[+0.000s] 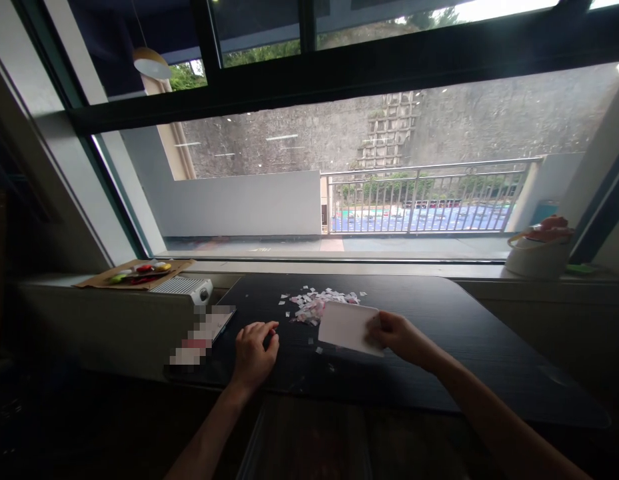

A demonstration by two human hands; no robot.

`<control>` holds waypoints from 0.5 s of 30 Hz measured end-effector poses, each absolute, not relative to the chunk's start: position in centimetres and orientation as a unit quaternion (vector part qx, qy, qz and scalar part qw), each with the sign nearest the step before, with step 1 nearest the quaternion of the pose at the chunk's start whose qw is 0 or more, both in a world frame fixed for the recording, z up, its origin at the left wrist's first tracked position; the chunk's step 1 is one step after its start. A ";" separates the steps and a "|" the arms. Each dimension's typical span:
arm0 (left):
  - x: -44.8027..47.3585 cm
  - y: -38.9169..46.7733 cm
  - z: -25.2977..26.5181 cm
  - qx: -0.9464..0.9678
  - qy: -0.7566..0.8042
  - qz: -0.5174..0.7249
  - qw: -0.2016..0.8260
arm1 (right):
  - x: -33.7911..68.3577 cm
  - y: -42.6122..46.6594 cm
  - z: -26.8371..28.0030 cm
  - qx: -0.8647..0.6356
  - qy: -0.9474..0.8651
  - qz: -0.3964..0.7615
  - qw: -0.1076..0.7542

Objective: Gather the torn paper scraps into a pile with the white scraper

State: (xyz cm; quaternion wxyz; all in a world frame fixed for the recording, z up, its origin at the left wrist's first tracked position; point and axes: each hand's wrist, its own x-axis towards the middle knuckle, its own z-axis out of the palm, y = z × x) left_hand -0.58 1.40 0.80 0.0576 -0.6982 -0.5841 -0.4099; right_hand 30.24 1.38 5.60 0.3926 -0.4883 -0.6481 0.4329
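My right hand (395, 337) is closed on the right edge of a white rectangular card (344, 325), held tilted above the dark table (429, 380). Just behind the card's left part lies a loose pile of small white and pinkish paper scraps (312, 308); the card hides some of it. A few single scraps are scattered around the pile. To the left of the card, my left hand (256, 347) rests low over the table, fingers loosely bent and thumb apart from them. Nothing clearly shows in its grasp.
A blurred-out flat item (204, 337) lies at the table's left edge. On the sill are a brown board (96, 280) with colourful small objects, a white ridged appliance (182, 290) and, at right, a white watering-can-like container (536, 257). A large window stands behind the table.
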 end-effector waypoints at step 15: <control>-0.5 1.1 0.7 -0.708 -0.566 -0.416 0.071 | 32.6 0.9 6.4 -0.510 -0.633 0.446 0.374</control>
